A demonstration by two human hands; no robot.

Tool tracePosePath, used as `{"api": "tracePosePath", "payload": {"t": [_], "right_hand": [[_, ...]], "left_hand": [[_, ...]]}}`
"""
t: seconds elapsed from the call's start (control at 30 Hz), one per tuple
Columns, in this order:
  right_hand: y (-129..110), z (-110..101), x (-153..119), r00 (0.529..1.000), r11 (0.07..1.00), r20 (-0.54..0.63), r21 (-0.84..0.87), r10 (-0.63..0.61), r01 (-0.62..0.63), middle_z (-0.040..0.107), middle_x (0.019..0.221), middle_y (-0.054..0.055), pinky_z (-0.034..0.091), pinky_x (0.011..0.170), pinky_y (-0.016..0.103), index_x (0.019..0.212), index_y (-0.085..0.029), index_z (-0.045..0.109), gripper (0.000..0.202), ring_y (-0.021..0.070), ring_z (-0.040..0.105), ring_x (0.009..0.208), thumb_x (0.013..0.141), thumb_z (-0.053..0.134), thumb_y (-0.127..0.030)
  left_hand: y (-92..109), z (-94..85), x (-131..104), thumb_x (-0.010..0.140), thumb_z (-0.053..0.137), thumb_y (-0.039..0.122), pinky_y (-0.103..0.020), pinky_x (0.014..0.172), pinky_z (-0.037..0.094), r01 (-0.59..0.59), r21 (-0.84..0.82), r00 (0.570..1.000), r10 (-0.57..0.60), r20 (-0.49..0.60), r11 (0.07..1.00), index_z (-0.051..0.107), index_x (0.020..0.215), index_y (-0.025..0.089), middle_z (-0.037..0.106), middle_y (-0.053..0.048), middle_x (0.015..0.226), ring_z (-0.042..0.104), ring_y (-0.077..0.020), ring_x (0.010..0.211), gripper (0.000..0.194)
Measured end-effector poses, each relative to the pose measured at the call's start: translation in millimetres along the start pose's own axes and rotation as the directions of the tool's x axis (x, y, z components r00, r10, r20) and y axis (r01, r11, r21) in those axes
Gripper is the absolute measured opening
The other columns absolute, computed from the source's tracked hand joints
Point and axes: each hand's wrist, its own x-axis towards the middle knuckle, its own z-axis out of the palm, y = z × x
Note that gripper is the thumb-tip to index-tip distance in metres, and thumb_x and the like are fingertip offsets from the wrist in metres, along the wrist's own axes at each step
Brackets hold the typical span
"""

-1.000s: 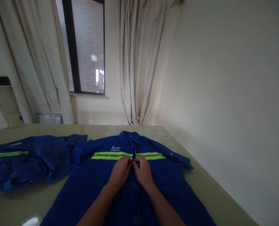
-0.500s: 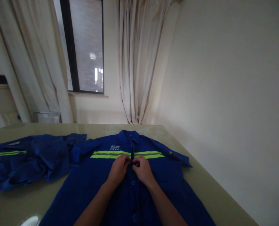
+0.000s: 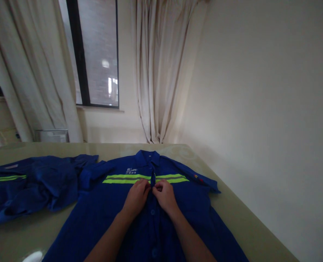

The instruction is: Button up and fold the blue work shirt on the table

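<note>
The lower-centre shirt (image 3: 101,211) is probably soft, light; grasp its placket (image 3: 153,225). Left hand (image 3: 136,196) and right hand (image 3: 165,196) pinch it, nearly closed.

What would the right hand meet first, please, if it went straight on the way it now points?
The right hand would probably meet the blue shirt's front placket first, with the left hand just across it. Depth is unclear, so it may be touching the placket now.
</note>
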Motion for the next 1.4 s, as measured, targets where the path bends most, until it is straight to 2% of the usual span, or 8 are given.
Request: {"api": "tracePosePath", "payload": {"t": [0.1, 0.33, 0.67, 0.83, 1.0, 1.1, 1.27, 1.4], "right_hand": [[-4.7, 0.2, -0.9, 0.998, 0.997, 0.009, 0.033, -0.064, 0.064, 0.068, 0.082, 0.006, 0.053, 0.071, 0.027, 0.073, -0.017, 0.071, 0.012, 0.0197, 0.069, 0.077, 0.078, 0.061, -0.019], [-10.4, 2.8, -6.0, 0.998, 0.994, -0.058, -0.11, -0.022, 0.015, 0.068, 0.082, 0.005, 0.051, 0.069, 0.026, 0.072, -0.019, 0.069, 0.01, 0.0187, 0.067, 0.073, 0.079, 0.062, -0.018], [-15.8, 2.3, -9.6, 0.992, 0.96, -0.119, -0.279, -0.05, 0.015, 0.066, 0.084, 0.005, 0.05, 0.07, 0.028, 0.077, -0.018, 0.065, 0.005, 0.0191, 0.065, 0.072, 0.079, 0.061, -0.015], [-9.6, 2.7, -8.3, 0.998, 0.989, -0.06, -0.143, -0.036, 0.028, 0.068, 0.084, 0.003, 0.05, 0.068, 0.026, 0.076, -0.019, 0.068, 0.008, 0.0172, 0.066, 0.07, 0.078, 0.061, -0.016], [-9.0, 1.1, -6.9, 0.996, 0.995, -0.064, -0.071, -0.069, 0.065, 0.07, 0.088, 0.006, 0.052, 0.07, 0.028, 0.08, -0.018, 0.071, 0.012, 0.0184, 0.066, 0.072, 0.08, 0.059, -0.018], [-10.4, -3.0, -4.1, 0.996, 0.996, -0.032, 0.036, -0.084, 0.086, 0.07, 0.084, 0.006, 0.052, 0.071, 0.029, 0.077, -0.018, 0.074, 0.016, 0.02, 0.067, 0.077, 0.083, 0.059, -0.023], [-3.8, -8.8, 0.7, 0.995, 0.982, 0.104, 0.19, -0.012, -0.008, 0.07, 0.076, 0.004, 0.048, 0.053, 0.025, 0.083, -0.018, 0.079, 0.023, 0.0162, 0.062, 0.057, 0.085, 0.064, -0.035], [1.7, -6.1, 0.9, 0.997, 0.987, 0.082, 0.16, 0.015, -0.028, 0.071, 0.075, 0.002, 0.047, 0.052, 0.025, 0.085, -0.018, 0.078, 0.018, 0.0153, 0.061, 0.053, 0.078, 0.072, -0.033]], "left_hand": [[1.2, -0.3, -0.2, 0.095, 0.049, 0.015, -0.033, 0.087, 0.045, -0.016, 0.01, 1.0, 0.016, 0.008, 1.0, 0.059, 0.089, 0.022, 0.066, -0.006, 0.096, 0.061, -0.0227, 0.095, 0.013], [5.6, -3.5, -1.3, 0.095, 0.05, 0.016, -0.032, 0.085, 0.045, -0.028, 0.041, 1.0, 0.028, 0.007, 0.999, 0.058, 0.089, 0.022, 0.065, -0.005, 0.094, 0.06, -0.0227, 0.094, 0.012], [10.3, -3.4, -3.0, 0.1, 0.045, 0.015, -0.029, 0.085, 0.045, -0.061, 0.148, 0.997, 0.053, 0.059, 0.987, 0.064, 0.099, 0.024, 0.068, -0.005, 0.103, 0.064, -0.0209, 0.097, 0.021], [10.9, -0.3, -2.8, 0.099, 0.045, 0.013, -0.03, 0.085, 0.045, -0.069, 0.22, 0.995, 0.051, 0.085, 0.973, 0.063, 0.099, 0.024, 0.07, -0.006, 0.102, 0.065, -0.0226, 0.1, 0.021], [12.8, -1.4, -2.5, 0.1, 0.043, 0.013, -0.029, 0.084, 0.045, -0.039, 0.178, 0.995, 0.021, 0.1, 0.983, 0.061, 0.101, 0.024, 0.07, -0.005, 0.104, 0.066, -0.0212, 0.099, 0.021], [12.5, -2.1, -2.1, 0.102, 0.043, 0.018, -0.03, 0.082, 0.044, 0.011, 0.106, 0.998, -0.018, 0.067, 0.994, 0.059, 0.1, 0.023, 0.069, -0.007, 0.103, 0.066, -0.022, 0.096, 0.018], [7.3, -0.9, -0.3, 0.1, 0.044, 0.018, -0.03, 0.082, 0.044, 0.02, 0.012, 0.999, -0.02, 0.04, 1.0, 0.056, 0.094, 0.023, 0.069, -0.005, 0.097, 0.066, -0.0216, 0.093, 0.015], [2.3, -0.2, 1.1, 0.097, 0.045, 0.015, -0.028, 0.077, 0.044, 0.009, -0.048, 0.999, -0.007, 0.04, 0.999, 0.054, 0.092, 0.023, 0.069, -0.003, 0.091, 0.067, -0.0197, 0.088, 0.014]]}}
